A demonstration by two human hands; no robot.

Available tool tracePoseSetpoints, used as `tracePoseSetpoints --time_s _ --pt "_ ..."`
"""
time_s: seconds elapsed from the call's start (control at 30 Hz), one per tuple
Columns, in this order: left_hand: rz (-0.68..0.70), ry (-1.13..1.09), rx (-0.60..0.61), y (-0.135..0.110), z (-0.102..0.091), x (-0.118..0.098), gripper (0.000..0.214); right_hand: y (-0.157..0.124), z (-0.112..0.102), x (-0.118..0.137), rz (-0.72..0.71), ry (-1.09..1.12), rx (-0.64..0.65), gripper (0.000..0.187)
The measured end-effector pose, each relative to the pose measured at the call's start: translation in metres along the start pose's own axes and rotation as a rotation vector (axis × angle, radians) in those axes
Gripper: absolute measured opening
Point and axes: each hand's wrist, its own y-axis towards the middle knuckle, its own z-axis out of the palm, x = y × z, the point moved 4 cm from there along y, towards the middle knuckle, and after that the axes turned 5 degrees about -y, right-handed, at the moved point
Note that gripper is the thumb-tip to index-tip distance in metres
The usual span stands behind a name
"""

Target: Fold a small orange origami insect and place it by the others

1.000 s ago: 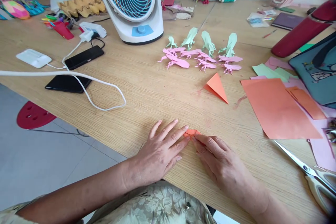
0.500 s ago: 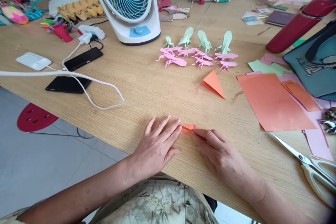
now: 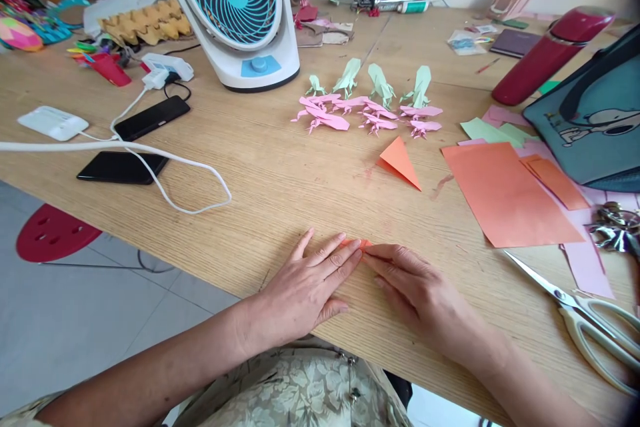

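A small folded piece of orange paper [image 3: 365, 243] lies on the wooden table near its front edge, mostly covered by my hands. My left hand [image 3: 313, 277] rests flat with its fingers stretched over the paper's left part. My right hand [image 3: 417, 287] pinches the paper's right end between thumb and fingers. Beyond them stands a folded orange paper triangle [image 3: 401, 163]. Farther back are several pink folded paper insects [image 3: 327, 119] and several pale green ones [image 3: 381, 83].
Orange sheets [image 3: 510, 197] lie at right over pink and green paper, with scissors [image 3: 575, 307] in front. A red flask [image 3: 545, 60] and a blue bag [image 3: 590, 120] stand behind. At left are a fan [image 3: 233, 0], two phones [image 3: 153, 118] and a looping white cable [image 3: 210, 167].
My left hand has slid right along the orange paper, covering more of it. My right hand still holds its end. The whole view has shifted slightly.
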Motion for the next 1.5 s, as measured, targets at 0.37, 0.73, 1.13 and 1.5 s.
tracePoseSetpoints --time_s 0.37,0.73,1.13,1.5 --pt "0.014 0.033 0.012 0.003 0.002 0.002 0.074 -0.008 -0.008 -0.014 0.024 0.091 0.074 0.045" --pt "0.067 0.114 0.03 0.006 -0.001 0.004 0.084 -0.012 -0.003 -0.004 -0.08 -0.127 0.136 0.044" --pt "0.066 0.133 0.034 0.008 0.0 0.003 0.092 -0.018 0.001 -0.007 -0.119 -0.16 0.096 0.051" --pt "0.038 0.083 0.014 0.008 0.0 -0.001 0.09 -0.014 0.005 -0.004 -0.121 -0.199 0.075 0.051"
